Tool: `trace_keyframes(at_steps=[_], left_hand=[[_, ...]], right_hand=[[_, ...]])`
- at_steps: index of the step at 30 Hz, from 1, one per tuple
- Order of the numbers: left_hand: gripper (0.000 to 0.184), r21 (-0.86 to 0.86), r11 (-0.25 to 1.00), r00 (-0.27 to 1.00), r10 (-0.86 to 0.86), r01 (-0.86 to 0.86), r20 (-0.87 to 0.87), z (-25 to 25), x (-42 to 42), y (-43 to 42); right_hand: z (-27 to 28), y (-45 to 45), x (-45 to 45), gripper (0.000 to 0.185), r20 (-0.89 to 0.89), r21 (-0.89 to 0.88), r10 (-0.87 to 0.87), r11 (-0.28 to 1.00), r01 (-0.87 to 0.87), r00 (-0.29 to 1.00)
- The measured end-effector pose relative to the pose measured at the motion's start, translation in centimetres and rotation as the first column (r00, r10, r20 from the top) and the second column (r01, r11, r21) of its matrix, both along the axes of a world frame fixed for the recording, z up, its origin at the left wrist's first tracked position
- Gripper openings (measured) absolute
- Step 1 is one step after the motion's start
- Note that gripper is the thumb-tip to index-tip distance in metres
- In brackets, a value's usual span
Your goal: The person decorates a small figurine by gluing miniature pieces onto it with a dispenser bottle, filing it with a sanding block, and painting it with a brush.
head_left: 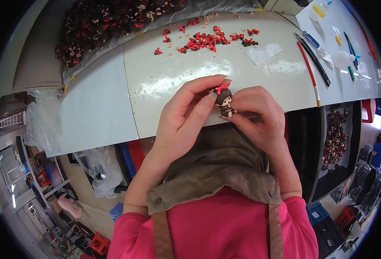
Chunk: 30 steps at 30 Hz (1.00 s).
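A small brown figurine (224,100) with a light face and a red bow on its head is held upright between my two hands, just above the table's front edge. My left hand (186,112) is closed around its head, thumb on the near side and fingers behind. The thumb and fingers of my right hand (257,110) pinch its lower body from the right. Farther back on the table lies a pile of small red bow pieces (207,41), some with brown parts, among tiny pale bits.
Many brown figurines (104,26) fill a lined tray at the back left. A white tissue (264,53), a red-handled brush (309,64), a blue screwdriver (311,39) and squeeze bottles (342,59) lie to the right. A dark tray (315,185) of small parts sits below the table at right.
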<state>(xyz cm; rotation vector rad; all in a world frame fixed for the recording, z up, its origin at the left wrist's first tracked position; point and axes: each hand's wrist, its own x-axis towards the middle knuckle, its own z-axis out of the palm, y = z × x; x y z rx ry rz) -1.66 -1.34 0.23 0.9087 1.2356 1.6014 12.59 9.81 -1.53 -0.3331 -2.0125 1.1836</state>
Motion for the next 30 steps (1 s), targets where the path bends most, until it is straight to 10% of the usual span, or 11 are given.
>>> trace_keyframes(at_steps=[30], left_hand=[[0.031, -0.041, 0.999, 1.000, -0.021, 0.021, -0.015, -0.07, -0.11, -0.08]], right_hand=[[-0.43, 0.11, 0.13, 0.031, 0.008, 0.147, 0.006, 0.989, -0.008, 1.000]])
